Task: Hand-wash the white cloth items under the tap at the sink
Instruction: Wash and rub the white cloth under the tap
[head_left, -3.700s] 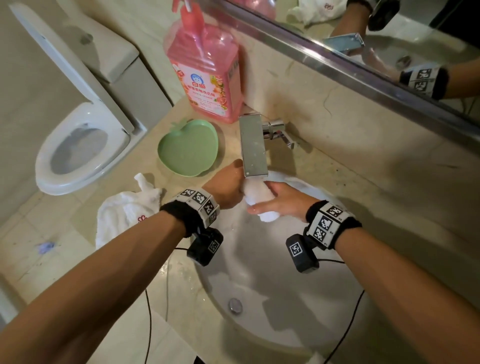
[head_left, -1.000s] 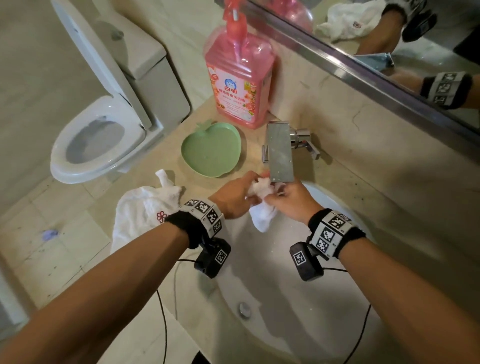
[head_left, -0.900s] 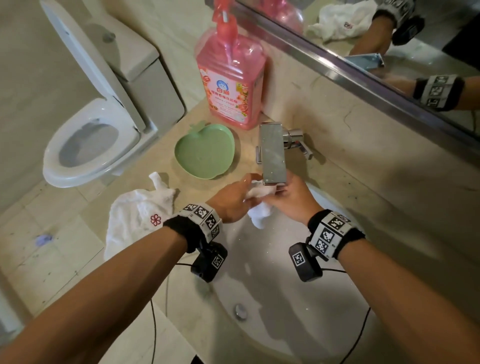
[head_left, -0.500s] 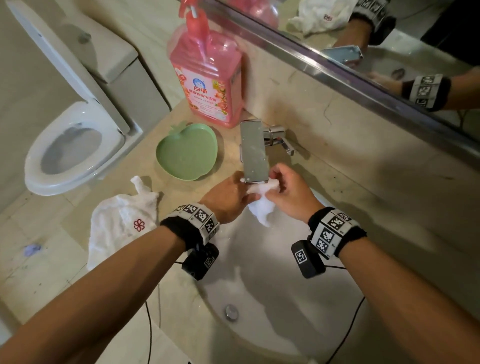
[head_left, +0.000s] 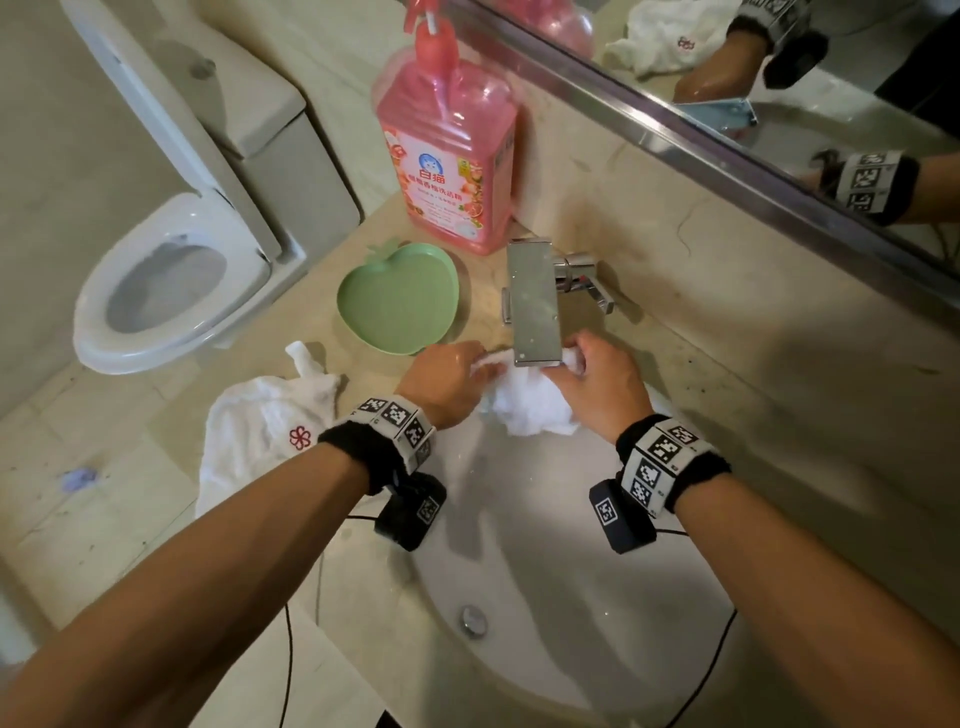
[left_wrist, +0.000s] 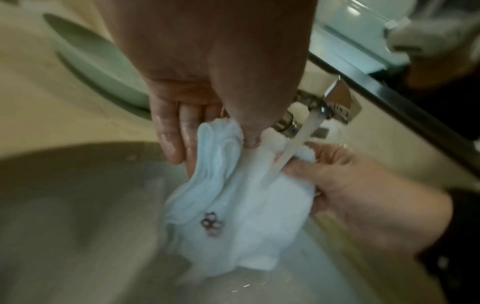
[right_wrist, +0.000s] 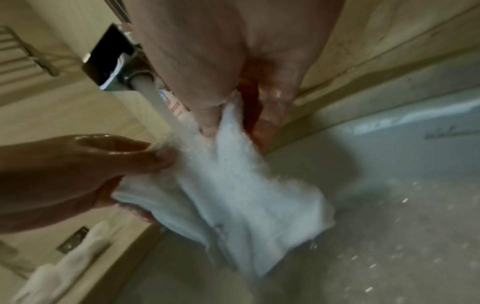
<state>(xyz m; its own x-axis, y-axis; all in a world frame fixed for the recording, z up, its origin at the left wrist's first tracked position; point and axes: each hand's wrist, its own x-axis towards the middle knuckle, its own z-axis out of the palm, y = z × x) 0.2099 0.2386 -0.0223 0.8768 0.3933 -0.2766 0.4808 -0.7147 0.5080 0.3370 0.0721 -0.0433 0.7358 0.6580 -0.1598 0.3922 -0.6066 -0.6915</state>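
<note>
A wet white cloth (head_left: 530, 405) with a small flower mark (left_wrist: 211, 224) hangs over the sink basin (head_left: 571, 597) under the chrome tap (head_left: 535, 306). Water (left_wrist: 293, 148) runs from the spout onto its top edge. My left hand (head_left: 452, 382) pinches the cloth's left upper part between thumb and fingers (left_wrist: 176, 139). My right hand (head_left: 597, 384) grips the right upper part, with the thumb (right_wrist: 207, 121) pressed on the fabric (right_wrist: 246, 195). A second white cloth (head_left: 260, 431) with a red flower lies on the counter to the left.
A pink soap bottle (head_left: 449, 150) stands behind a green apple-shaped dish (head_left: 397, 304) on the counter. A toilet (head_left: 161, 280) is at the far left. The mirror (head_left: 779, 78) runs along the wall behind. The drain (head_left: 471, 618) sits low in the basin.
The cloth was bunched tight between both hands under the spout earlier; now it hangs more spread out and lower. Both hands stay under the tap.
</note>
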